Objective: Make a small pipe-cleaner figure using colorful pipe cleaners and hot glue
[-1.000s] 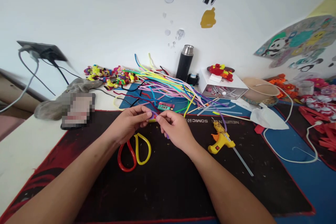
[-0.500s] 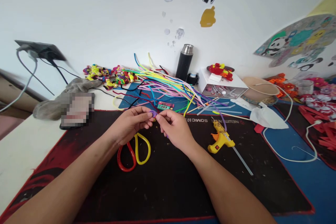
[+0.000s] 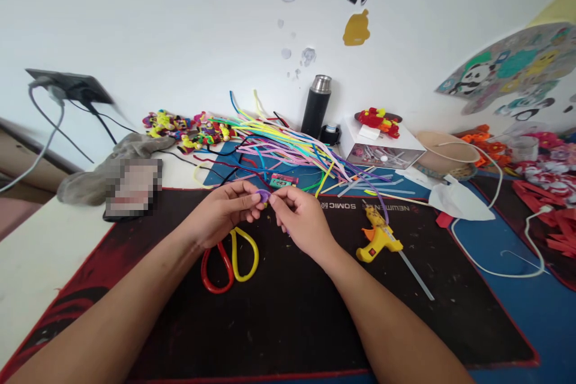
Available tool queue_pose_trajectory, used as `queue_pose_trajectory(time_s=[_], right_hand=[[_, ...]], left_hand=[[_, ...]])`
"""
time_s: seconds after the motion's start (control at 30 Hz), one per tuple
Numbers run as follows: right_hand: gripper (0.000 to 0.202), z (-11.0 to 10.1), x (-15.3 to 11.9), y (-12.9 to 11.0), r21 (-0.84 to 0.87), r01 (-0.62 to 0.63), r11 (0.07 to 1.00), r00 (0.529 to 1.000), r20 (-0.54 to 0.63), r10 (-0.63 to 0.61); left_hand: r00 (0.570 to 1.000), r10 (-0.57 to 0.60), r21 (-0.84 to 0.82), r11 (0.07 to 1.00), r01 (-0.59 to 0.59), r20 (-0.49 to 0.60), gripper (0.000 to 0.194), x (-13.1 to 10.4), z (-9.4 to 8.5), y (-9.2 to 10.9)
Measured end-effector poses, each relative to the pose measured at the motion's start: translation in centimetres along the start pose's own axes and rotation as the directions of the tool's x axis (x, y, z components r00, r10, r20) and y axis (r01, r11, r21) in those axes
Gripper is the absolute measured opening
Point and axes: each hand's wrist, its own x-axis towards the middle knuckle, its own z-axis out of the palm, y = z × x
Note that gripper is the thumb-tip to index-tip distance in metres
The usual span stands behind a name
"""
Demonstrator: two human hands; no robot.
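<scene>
My left hand (image 3: 229,207) pinches a small purple pipe cleaner coil (image 3: 263,195) between thumb and fingertips. Close against it, my right hand (image 3: 301,219) is closed in a pinch on the same purple pipe cleaner, and a bit of purple shows below its fingers. A speck of yellow is visible under the coil; the left fingers hide most of it. Below my left wrist lie scissors with one red and one yellow handle (image 3: 245,256), their blades hidden by the hand. To the right, a yellow glue gun (image 3: 380,240) rests with a clear glue stick in its back.
Behind the black mat (image 3: 292,312) spread loose coloured pipe cleaners (image 3: 288,144). A black thermos (image 3: 316,105), a white box (image 3: 382,144) and a beige bowl (image 3: 445,153) stand along the wall. A phone (image 3: 132,189) lies left, finished figures (image 3: 168,125) behind it. A white cable (image 3: 499,276) curves at right.
The purple coil has turned slightly between my fingertips, and my right hand has shifted a little. Everything on the table stays where it was.
</scene>
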Motion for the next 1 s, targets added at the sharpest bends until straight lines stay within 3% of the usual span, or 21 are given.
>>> queue_pose_trajectory(time_s=[0.1,0.33,0.73,1.0], right_hand=[[0.019,-0.01,0.04,-0.01,0.011,-0.014,1.000,1.000,-0.002,0.014],[0.020,0.25,0.00,0.26,-0.005,0.008,1.000,1.000,0.010,-0.008],[0.021,0.37,-0.11,0.22,-0.067,0.030,0.997,0.999,0.029,-0.028],[0.020,0.38,-0.10,0.36,-0.095,0.024,0.995,1.000,0.016,-0.023]], left_hand=[[1.000,-0.012,0.011,1.000,0.012,0.014,0.039,-0.05,0.14,0.11],[0.996,0.062,0.052,0.997,-0.058,-0.064,0.038,-0.11,0.42,-0.06],[0.995,0.081,0.135,0.988,-0.072,-0.059,0.039,-0.22,0.89,-0.08],[0.997,0.072,0.227,0.972,-0.067,-0.011,0.037,0.03,0.17,-0.30]])
